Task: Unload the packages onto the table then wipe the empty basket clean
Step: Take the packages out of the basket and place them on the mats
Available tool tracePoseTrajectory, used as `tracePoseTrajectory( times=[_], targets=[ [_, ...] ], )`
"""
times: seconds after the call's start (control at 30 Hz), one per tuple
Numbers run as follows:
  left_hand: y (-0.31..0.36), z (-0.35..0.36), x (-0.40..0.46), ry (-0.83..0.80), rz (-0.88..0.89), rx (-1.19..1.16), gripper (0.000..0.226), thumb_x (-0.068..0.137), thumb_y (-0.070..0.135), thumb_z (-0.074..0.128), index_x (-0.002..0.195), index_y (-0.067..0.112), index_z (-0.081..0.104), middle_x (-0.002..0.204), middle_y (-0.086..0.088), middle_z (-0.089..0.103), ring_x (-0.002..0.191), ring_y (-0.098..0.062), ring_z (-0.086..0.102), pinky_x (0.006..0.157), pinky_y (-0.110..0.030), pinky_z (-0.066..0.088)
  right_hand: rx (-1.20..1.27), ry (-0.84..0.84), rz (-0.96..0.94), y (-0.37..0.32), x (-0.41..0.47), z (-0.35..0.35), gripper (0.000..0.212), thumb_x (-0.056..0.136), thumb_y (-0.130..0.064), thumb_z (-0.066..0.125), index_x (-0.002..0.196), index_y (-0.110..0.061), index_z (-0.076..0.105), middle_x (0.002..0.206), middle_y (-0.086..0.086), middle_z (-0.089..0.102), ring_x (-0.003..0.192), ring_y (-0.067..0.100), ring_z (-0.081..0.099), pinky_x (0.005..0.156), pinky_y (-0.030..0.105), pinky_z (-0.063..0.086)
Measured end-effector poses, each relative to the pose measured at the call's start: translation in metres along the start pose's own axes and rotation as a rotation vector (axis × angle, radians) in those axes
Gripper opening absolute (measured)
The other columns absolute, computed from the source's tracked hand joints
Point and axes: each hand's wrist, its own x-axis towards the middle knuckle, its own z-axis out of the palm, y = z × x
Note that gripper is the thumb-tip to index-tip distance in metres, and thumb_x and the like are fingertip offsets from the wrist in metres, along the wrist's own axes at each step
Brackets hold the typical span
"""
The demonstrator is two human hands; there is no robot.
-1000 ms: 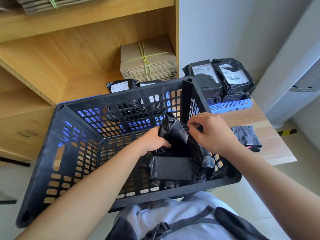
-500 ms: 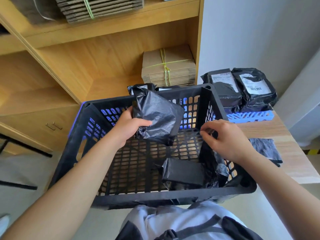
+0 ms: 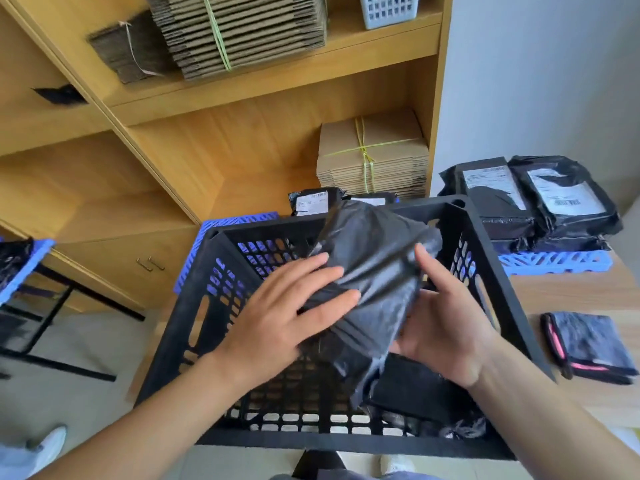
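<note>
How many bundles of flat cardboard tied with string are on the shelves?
3: a large bundle and a smaller, darker bundle left of it on the upper shelf, one on the lower shelf behind the black basket. Others may lie out of frame.

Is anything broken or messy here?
Nothing looks broken or spilled. The black package held by the left hand and right hand is crinkly, which is normal for a soft bag. The black basket isn't empty: another package sits inside.
</note>
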Motion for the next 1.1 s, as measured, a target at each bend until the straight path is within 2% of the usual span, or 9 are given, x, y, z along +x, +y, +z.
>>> tracePoseTrajectory(
  times=[0.13,0.2,0.3,0.43,0.53,0.6,0.73,0.83,1.1],
  targets=[
    [0.000,0.011,-0.007,-0.053,0.022,0.028,0.047,0.107,0.006,0.022,0.138,0.023,0.053,0.140,-0.011,0.049,0.140,-0.029,0.040,0.117,-0.048,0.030,-0.057,0.075,-0.044,0.005,0.008,0.005,0.047,0.092,-0.041,0.059,0.128,-0.012,0.065,0.122,0.012,0.070,0.115,0.031,0.066,0.097,0.047,0.051],
    [-0.004,0.013,-0.008,-0.071,0.009,0.037,0.052,0.101,-0.004,0.032,0.140,0.025,0.049,0.145,-0.010,0.044,0.143,-0.029,0.035,0.117,-0.050,0.027,-0.074,0.105,-0.053,0.006,0.012,0.006,0.043,0.091,-0.036,0.060,0.126,-0.012,0.067,0.122,0.011,0.070,0.115,0.031,0.066,0.099,0.047,0.050],
    [-0.017,0.010,-0.009,-0.191,-0.095,0.078,0.101,0.069,-0.020,0.062,0.148,0.036,0.036,0.158,-0.008,0.025,0.151,-0.029,0.015,0.121,-0.049,0.014,-0.113,0.155,-0.095,0.003,0.019,0.012,0.043,0.089,-0.035,0.062,0.126,-0.013,0.068,0.121,0.010,0.071,0.115,0.031,0.066,0.100,0.049,0.050],
    [-0.047,-0.002,-0.018,-0.283,-0.372,-0.009,0.111,0.080,0.002,0.072,0.150,0.057,0.006,0.164,0.007,-0.008,0.152,-0.017,-0.007,0.121,-0.045,0.011,-0.121,0.223,-0.219,-0.002,0.034,0.024,0.043,0.088,-0.032,0.066,0.127,-0.011,0.066,0.117,0.009,0.072,0.108,0.028,0.069,0.094,0.044,0.054],
    [-0.083,-0.024,-0.032,-0.038,-0.683,-0.344,0.089,0.089,0.014,0.070,0.143,0.063,0.019,0.159,0.020,0.013,0.147,0.000,0.016,0.118,-0.028,0.018,-0.141,0.224,-0.303,-0.004,0.050,0.046,0.047,0.085,-0.030,0.068,0.128,-0.009,0.065,0.117,0.011,0.072,0.105,0.029,0.071,0.087,0.042,0.057],
    [-0.104,-0.038,-0.039,0.099,-0.893,-0.678,0.073,0.085,0.021,0.074,0.140,0.052,0.038,0.149,0.018,0.040,0.136,0.004,0.038,0.116,-0.030,0.031,-0.173,0.179,-0.318,-0.005,0.060,0.062,0.047,0.084,-0.029,0.067,0.127,-0.010,0.066,0.117,0.011,0.072,0.105,0.027,0.071,0.088,0.042,0.058],
    [-0.141,-0.065,-0.058,0.058,-1.085,-1.331,0.082,0.058,0.044,0.089,0.131,0.027,0.057,0.126,0.002,0.068,0.119,-0.013,0.063,0.100,-0.030,0.049,-0.304,0.087,-0.270,0.004,0.097,0.117,0.046,0.083,-0.028,0.067,0.127,-0.014,0.065,0.119,0.011,0.072,0.108,0.029,0.069,0.089,0.045,0.058],
    [-0.157,-0.080,-0.074,-0.080,-1.077,-1.330,0.076,0.063,0.038,0.084,0.133,0.028,0.056,0.127,0.007,0.068,0.119,-0.011,0.062,0.100,-0.032,0.046,-0.360,0.035,-0.261,0.013,0.133,0.161,0.045,0.086,-0.028,0.068,0.128,-0.014,0.063,0.120,0.011,0.071,0.112,0.031,0.067,0.091,0.044,0.056],
    [-0.243,-0.102,-0.142,0.222,-1.326,-1.464,0.043,0.074,0.013,0.077,0.115,0.015,0.067,0.110,-0.004,0.075,0.103,-0.020,0.071,0.091,-0.035,0.053,-0.593,0.068,-0.249,0.047,0.248,0.257,0.047,0.083,-0.047,0.072,0.121,-0.020,0.067,0.111,-0.002,0.075,0.102,0.018,0.071,0.091,0.038,0.053]
  ],
)
